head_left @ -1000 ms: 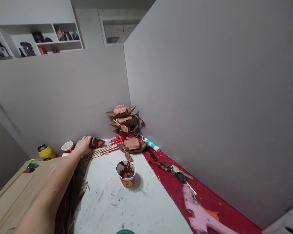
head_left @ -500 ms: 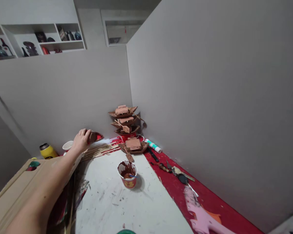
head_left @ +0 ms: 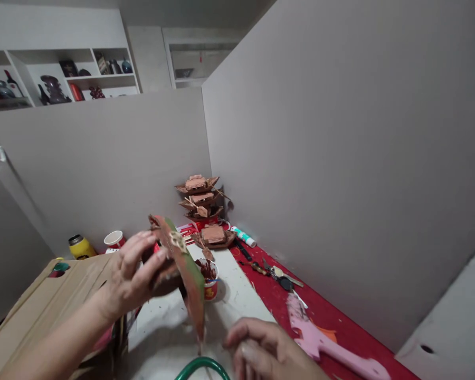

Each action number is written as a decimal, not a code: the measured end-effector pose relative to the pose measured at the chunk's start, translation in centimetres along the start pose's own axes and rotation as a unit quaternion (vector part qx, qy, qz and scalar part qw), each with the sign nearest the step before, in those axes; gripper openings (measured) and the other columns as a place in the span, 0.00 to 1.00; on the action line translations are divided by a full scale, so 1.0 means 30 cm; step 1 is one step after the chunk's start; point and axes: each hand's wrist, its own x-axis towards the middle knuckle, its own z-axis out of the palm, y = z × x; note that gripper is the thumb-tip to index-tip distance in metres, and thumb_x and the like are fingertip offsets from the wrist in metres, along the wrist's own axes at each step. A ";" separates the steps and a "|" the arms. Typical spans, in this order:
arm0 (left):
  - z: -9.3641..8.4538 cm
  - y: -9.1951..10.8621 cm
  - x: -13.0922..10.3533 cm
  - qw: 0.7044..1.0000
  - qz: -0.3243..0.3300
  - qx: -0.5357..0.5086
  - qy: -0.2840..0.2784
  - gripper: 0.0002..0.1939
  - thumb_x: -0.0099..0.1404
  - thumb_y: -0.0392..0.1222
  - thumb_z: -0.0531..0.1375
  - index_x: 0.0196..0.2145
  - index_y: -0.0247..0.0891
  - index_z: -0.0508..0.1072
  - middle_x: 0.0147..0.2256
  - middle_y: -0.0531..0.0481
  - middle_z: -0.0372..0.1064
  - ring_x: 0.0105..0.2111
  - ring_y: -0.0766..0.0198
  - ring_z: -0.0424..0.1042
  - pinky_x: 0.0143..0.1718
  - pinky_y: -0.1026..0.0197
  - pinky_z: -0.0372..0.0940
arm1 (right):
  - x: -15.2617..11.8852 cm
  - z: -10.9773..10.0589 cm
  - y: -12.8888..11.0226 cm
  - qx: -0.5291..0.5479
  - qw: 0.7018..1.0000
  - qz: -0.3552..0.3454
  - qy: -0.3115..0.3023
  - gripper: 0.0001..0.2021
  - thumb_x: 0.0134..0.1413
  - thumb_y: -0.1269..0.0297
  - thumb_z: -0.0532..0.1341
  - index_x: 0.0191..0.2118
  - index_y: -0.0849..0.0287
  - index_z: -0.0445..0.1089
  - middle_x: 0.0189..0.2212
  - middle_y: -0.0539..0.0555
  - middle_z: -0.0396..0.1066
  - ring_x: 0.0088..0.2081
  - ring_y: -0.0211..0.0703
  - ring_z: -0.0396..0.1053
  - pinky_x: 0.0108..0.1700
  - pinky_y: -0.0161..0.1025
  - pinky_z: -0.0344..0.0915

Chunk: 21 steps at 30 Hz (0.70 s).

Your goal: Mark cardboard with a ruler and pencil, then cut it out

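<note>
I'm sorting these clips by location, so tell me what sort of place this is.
Likely a hobby or craft workspace, indoors: there are stacked model boats, a cup smeared brown inside, and what looks like a pink glue gun.

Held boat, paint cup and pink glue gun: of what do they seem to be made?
Held boat: perhaps card or thin wood, unclear; patchy brown and green surface, thin-looking edge.
Paint cup: probably paper; thin white wall, printed red outside, smeared brown within.
Glue gun: likely hard plastic; smooth moulded shape, mostly even pink colour, grimy front end.
</note>
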 end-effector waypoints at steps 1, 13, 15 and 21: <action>-0.013 0.039 0.005 1.000 0.017 -0.021 -0.006 0.32 0.58 0.36 0.67 0.58 0.43 0.62 0.56 0.40 0.59 0.58 0.47 0.62 0.56 0.43 0.65 | 0.002 0.004 -0.006 0.039 0.999 0.004 -0.007 0.27 0.52 0.40 0.63 0.46 0.61 0.69 0.28 0.53 0.73 0.23 0.33 0.67 0.26 0.29 0.59; 0.029 0.233 0.037 0.982 0.090 -0.162 -0.034 0.15 0.59 0.31 0.64 0.43 0.47 0.74 0.49 0.49 0.72 0.59 0.57 0.63 0.64 0.49 0.54 | -0.006 0.055 -0.077 0.196 0.970 -0.073 -0.121 0.28 0.51 0.55 0.68 0.57 0.60 0.66 0.44 0.58 0.74 0.40 0.45 0.74 0.45 0.43 0.68; 0.032 0.235 0.031 0.982 0.078 -0.161 -0.057 0.19 0.61 0.29 0.60 0.48 0.45 0.73 0.57 0.47 0.66 0.62 0.55 0.58 0.65 0.48 0.52 | -0.003 0.043 -0.063 0.216 0.969 -0.060 -0.101 0.28 0.52 0.57 0.68 0.57 0.59 0.65 0.43 0.58 0.75 0.34 0.42 0.74 0.41 0.41 0.69; 0.028 0.279 -0.005 0.987 -0.047 -0.145 -0.058 0.46 0.58 0.22 0.60 0.67 0.48 0.49 0.70 0.46 0.36 0.67 0.49 0.47 0.65 0.43 0.49 | -0.009 0.016 -0.064 0.290 0.953 -0.061 -0.064 0.24 0.52 0.53 0.66 0.52 0.61 0.67 0.38 0.60 0.77 0.31 0.44 0.77 0.33 0.37 0.71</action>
